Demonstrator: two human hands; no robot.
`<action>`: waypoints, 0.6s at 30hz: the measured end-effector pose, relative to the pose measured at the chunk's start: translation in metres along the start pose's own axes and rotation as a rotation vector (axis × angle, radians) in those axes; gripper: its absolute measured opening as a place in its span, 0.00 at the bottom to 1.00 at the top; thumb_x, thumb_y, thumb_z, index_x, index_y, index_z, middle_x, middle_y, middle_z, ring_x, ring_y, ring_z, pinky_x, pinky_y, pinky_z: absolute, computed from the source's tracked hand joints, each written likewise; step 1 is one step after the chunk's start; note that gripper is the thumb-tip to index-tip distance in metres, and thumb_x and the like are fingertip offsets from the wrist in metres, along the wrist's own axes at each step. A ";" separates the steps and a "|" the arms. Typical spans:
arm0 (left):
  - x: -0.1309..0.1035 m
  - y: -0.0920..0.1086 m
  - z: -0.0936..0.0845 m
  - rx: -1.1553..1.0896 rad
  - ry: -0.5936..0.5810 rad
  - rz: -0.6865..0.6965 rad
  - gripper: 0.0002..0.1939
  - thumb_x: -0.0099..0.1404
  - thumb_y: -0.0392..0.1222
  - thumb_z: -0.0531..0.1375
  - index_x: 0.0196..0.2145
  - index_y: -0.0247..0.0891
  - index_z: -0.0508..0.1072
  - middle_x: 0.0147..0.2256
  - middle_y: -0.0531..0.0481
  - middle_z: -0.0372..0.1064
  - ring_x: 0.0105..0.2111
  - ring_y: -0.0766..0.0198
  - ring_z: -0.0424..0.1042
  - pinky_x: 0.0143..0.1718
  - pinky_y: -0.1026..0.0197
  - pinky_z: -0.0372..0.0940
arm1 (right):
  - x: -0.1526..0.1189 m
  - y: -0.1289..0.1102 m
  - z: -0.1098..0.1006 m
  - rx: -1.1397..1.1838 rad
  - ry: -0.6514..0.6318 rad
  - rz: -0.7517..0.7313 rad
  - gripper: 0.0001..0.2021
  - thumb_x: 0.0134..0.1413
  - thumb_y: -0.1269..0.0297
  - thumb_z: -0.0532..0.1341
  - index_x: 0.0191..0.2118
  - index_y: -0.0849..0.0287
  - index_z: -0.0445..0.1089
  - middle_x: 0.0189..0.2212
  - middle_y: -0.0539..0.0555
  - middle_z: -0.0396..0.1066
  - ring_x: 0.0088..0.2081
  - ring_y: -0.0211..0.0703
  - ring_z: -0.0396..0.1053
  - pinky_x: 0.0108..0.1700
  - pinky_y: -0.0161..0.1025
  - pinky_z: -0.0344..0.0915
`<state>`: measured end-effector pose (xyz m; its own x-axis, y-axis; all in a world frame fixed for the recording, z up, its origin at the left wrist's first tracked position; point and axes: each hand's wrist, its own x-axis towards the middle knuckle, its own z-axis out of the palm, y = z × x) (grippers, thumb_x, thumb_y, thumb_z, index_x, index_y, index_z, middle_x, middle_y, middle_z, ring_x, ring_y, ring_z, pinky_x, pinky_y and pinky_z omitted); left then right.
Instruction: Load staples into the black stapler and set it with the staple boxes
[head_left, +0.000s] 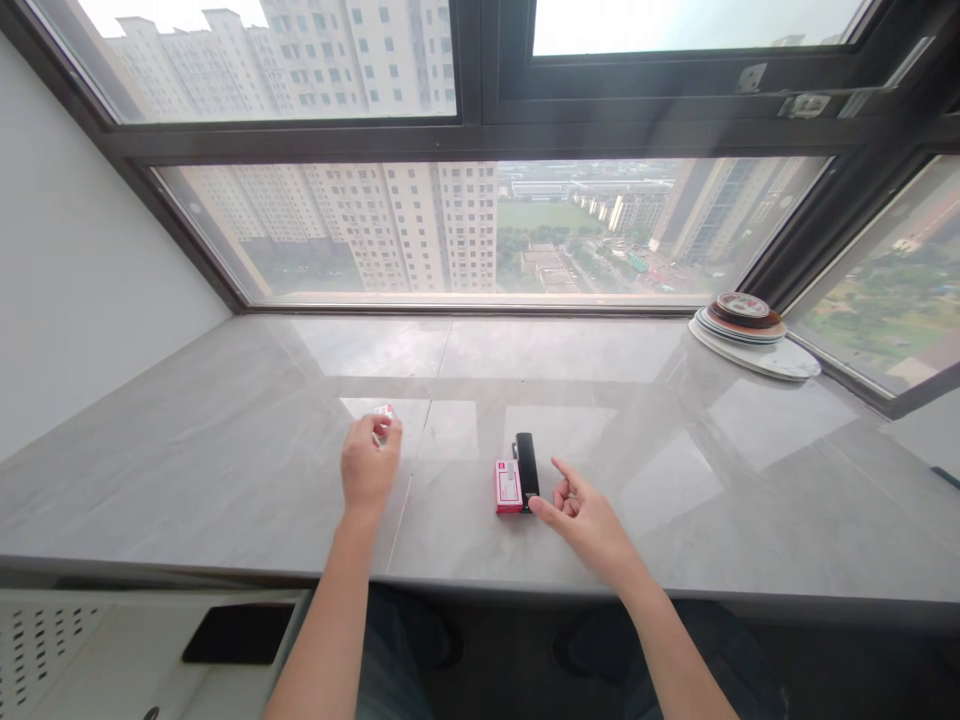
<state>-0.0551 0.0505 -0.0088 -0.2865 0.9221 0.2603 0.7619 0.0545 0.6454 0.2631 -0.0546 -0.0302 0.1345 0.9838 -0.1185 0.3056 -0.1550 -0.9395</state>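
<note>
Left hand on a packet, right hand by the stapler.
The left hand pinched a small red-and-white packet, mostly hidden by the fingers, over the left part of the counter. The right hand was spread, thumb and forefinger apart, its thumb at the near end of the black stapler; whether they touched could not be told. A red-and-white box lay along the stapler's left side.

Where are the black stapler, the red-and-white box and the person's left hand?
Black stapler [528, 464], head view: middle of its top.
Red-and-white box [508, 487], head view: its printed upper face.
Left hand [368, 465], head view: back of the hand.
</note>
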 end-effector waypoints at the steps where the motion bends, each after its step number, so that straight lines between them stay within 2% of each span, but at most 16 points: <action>1: 0.016 -0.008 -0.004 0.083 0.027 -0.092 0.24 0.75 0.59 0.50 0.55 0.40 0.70 0.47 0.41 0.72 0.48 0.48 0.71 0.48 0.50 0.65 | 0.000 -0.001 0.001 -0.040 -0.025 -0.010 0.50 0.49 0.41 0.72 0.73 0.59 0.57 0.31 0.46 0.65 0.26 0.38 0.60 0.31 0.36 0.62; 3: 0.040 -0.017 -0.004 0.118 -0.024 -0.139 0.26 0.74 0.60 0.50 0.57 0.39 0.69 0.42 0.41 0.74 0.44 0.45 0.73 0.44 0.50 0.64 | 0.001 -0.004 0.004 -0.149 -0.048 -0.044 0.54 0.44 0.45 0.76 0.73 0.58 0.57 0.29 0.45 0.65 0.28 0.40 0.62 0.31 0.36 0.61; 6: 0.047 -0.005 0.015 0.067 -0.182 -0.051 0.24 0.73 0.60 0.51 0.54 0.41 0.71 0.35 0.46 0.74 0.38 0.49 0.74 0.38 0.55 0.62 | 0.005 -0.014 0.010 -0.251 -0.102 -0.108 0.49 0.42 0.51 0.77 0.70 0.55 0.61 0.27 0.45 0.68 0.29 0.42 0.65 0.31 0.36 0.59; 10: 0.013 0.038 0.059 -0.024 -0.388 0.121 0.21 0.74 0.60 0.52 0.52 0.44 0.72 0.31 0.50 0.75 0.33 0.56 0.75 0.34 0.60 0.60 | 0.010 -0.027 0.012 -0.238 -0.176 -0.178 0.33 0.46 0.60 0.74 0.60 0.48 0.70 0.31 0.47 0.76 0.31 0.46 0.72 0.33 0.37 0.61; 12: -0.010 0.057 0.073 -0.064 -0.465 0.194 0.20 0.74 0.60 0.52 0.51 0.46 0.72 0.32 0.51 0.76 0.33 0.57 0.75 0.34 0.61 0.60 | 0.012 -0.030 0.012 -0.233 -0.179 -0.202 0.29 0.47 0.62 0.72 0.57 0.47 0.72 0.34 0.48 0.78 0.34 0.48 0.74 0.34 0.37 0.62; 14: -0.029 0.069 0.079 -0.093 -0.508 0.243 0.18 0.76 0.58 0.49 0.51 0.47 0.71 0.34 0.50 0.77 0.35 0.56 0.76 0.35 0.60 0.61 | 0.012 -0.031 0.012 -0.231 -0.180 -0.217 0.28 0.47 0.63 0.72 0.57 0.47 0.72 0.35 0.48 0.79 0.36 0.49 0.75 0.35 0.37 0.62; 18: -0.048 0.078 0.074 -0.114 -0.530 0.274 0.23 0.79 0.57 0.39 0.51 0.49 0.70 0.38 0.48 0.78 0.38 0.54 0.78 0.38 0.58 0.62 | 0.014 -0.029 0.010 -0.247 -0.187 -0.223 0.27 0.48 0.62 0.72 0.56 0.48 0.72 0.36 0.48 0.79 0.36 0.50 0.75 0.36 0.38 0.63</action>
<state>0.0614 0.0390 -0.0243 0.2619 0.9636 0.0535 0.6914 -0.2260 0.6863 0.2465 -0.0353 -0.0081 -0.1284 0.9917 0.0015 0.5292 0.0698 -0.8456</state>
